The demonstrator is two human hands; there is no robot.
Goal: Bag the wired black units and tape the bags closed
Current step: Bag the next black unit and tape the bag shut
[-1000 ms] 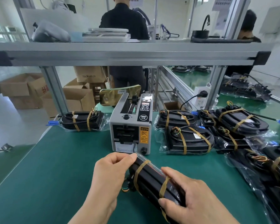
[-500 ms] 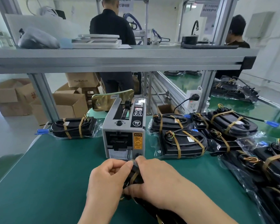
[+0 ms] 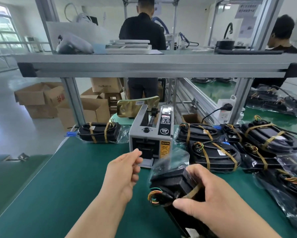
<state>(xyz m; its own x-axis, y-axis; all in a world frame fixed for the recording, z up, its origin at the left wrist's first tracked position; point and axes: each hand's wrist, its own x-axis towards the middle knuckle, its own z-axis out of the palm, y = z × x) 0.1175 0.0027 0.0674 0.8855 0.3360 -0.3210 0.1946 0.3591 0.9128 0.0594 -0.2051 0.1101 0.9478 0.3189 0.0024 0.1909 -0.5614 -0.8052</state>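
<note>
Fingers (image 3: 195,170) of the right hand (image 3: 211,198) are curling over the bagged black unit (image 3: 171,182), thumb clamping its near side. The hand is gripping it firmly, tilted, low over the green mat (image 3: 58,177) just in front of the tape dispenser (image 3: 151,134). The left hand (image 3: 125,170) is hovering at the dispenser's mouth, thumb and forefinger nearly meeting — whether tape is between them, I cannot tell. More bagged units (image 3: 213,153) are lying heaped to the right.
</note>
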